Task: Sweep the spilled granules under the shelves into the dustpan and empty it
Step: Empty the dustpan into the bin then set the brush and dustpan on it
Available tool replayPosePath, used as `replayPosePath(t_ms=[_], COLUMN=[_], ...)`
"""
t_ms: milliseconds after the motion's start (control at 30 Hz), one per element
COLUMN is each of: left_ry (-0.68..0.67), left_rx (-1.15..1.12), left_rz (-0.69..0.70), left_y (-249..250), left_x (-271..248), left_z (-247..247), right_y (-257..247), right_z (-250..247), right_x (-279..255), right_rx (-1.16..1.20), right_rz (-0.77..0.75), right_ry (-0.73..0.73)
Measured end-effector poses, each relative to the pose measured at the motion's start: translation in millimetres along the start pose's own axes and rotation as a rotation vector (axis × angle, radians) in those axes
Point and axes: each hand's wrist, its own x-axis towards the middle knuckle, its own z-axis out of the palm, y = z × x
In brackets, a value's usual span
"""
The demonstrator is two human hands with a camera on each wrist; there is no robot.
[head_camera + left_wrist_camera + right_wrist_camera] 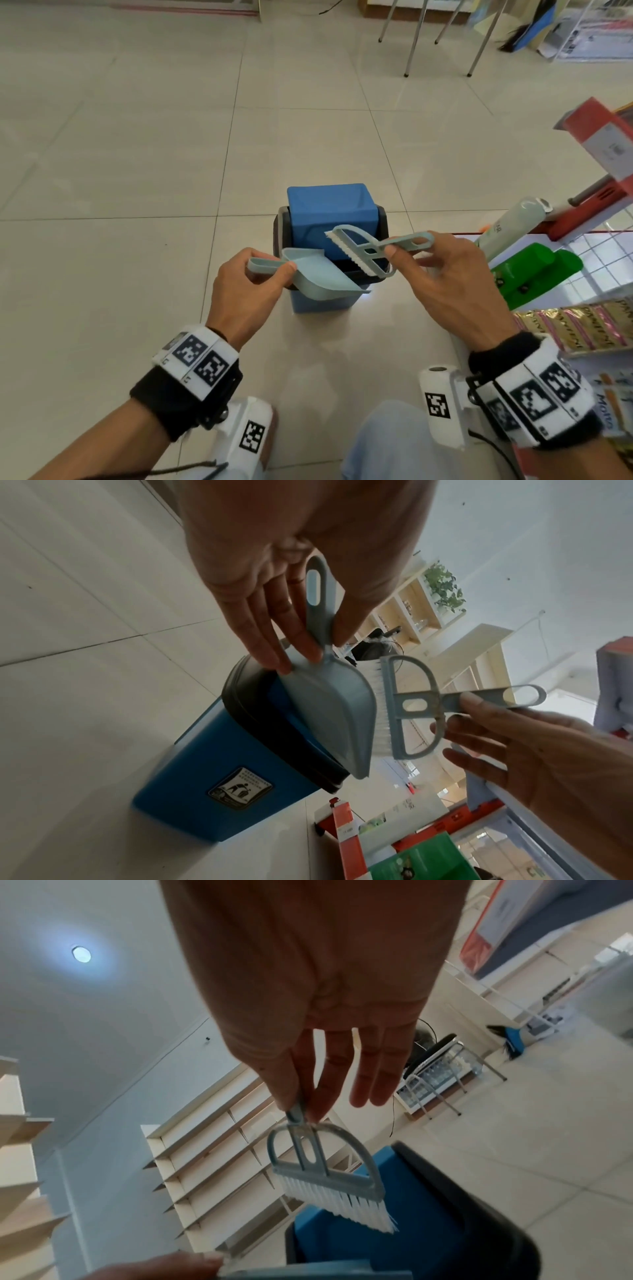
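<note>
My left hand (250, 284) pinches the handle of a small pale blue dustpan (318, 274), which is tilted over the near rim of a blue swing-lid bin (329, 212). In the left wrist view the dustpan (329, 704) rests against the bin's black rim (246, 710). My right hand (442, 270) pinches the handle of a matching hand brush (363, 253) between thumb and forefinger, the other fingers spread. The brush's white bristles (339, 1207) hang just above the bin's lid (359, 1240). I see no granules in any view.
A shelf unit at the right holds a green pack (534, 270), a pale tube (510, 222) and gold sachets (575, 329). Red shelf edges (596, 133) jut out at head height. Metal chair legs (414, 44) stand far back. Tiled floor (120, 171) spreads left.
</note>
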Motion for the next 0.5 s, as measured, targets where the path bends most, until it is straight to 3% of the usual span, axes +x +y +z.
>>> replayPosePath(t_ms=[233, 333, 500], left_ry=[0.039, 0.026, 0.042], left_rx=[-0.254, -0.35, -0.254], left_rz=[-0.131, -0.238, -0.303], left_y=[-14.2, -27.4, -60.2], left_x=[12.6, 20.6, 34.1], left_z=[-28.2, -44.6, -70.2], right_y=[-35.3, -52.8, -71.2], right_z=[38.7, 71.5, 145.4], right_x=[15.5, 23.1, 31.1], right_rx=[0.093, 0.043, -0.107], right_rz=[-0.077, -0.131, -0.172], right_ry=[-0.132, -0.283, -0.55])
